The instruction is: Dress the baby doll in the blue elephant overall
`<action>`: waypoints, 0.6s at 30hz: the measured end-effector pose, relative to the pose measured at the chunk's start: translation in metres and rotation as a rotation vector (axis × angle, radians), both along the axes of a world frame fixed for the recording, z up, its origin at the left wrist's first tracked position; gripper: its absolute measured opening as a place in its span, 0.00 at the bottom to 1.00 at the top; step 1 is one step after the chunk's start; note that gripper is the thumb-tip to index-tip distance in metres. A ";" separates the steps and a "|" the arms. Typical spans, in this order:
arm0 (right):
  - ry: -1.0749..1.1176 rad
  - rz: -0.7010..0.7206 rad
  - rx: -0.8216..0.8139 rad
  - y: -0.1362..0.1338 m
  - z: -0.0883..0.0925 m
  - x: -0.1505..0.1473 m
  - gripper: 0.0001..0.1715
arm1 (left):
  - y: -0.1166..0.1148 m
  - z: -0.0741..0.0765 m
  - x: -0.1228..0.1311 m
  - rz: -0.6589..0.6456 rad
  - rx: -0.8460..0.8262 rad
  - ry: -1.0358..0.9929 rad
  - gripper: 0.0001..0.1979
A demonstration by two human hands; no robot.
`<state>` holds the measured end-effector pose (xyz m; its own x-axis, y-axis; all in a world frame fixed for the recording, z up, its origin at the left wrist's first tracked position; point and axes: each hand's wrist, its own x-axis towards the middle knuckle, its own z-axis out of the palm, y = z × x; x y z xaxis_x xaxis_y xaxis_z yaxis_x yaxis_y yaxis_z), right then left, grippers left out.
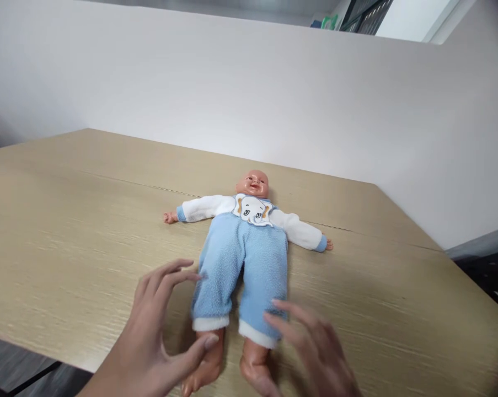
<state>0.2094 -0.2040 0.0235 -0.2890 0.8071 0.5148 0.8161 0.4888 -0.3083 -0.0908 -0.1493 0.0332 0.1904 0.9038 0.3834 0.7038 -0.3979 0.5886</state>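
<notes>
A baby doll (244, 248) lies on its back on the wooden table, its head toward the wall and its arms spread wide. It wears light blue fleece trousers and a white-sleeved top with an elephant face (255, 210) on the chest. My left hand (158, 325) is beside the doll's leg on the left, thumb and fingers apart in a curve, holding nothing. On the other side, my right hand (315, 344) is slightly blurred, with its fingers stretched over the right trouser leg; its thumb is hard to make out. Whether either hand touches the cloth I cannot tell.
The light wooden table (87, 237) has a seam running across it behind the doll. Beyond its far edge stands a white wall (215, 88). At the lower left, past the near table edge, a dark metal bar (36, 377) shows above the grey floor.
</notes>
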 end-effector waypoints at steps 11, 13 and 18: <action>0.048 -0.159 0.027 0.162 0.002 0.099 0.25 | 0.139 0.062 0.097 -0.435 0.108 0.083 0.16; 0.020 -0.114 -0.024 0.178 -0.007 0.107 0.29 | 0.169 0.057 0.122 -0.483 0.159 0.173 0.20; 0.097 -0.106 -0.049 0.173 -0.014 0.110 0.25 | 0.224 0.041 0.164 -0.687 0.115 0.311 0.33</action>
<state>0.3193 -0.0307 0.0091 -0.1516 0.8553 0.4955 0.8275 0.3840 -0.4097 0.0728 0.0749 0.0746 0.8102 0.5007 0.3048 0.4024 -0.8532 0.3319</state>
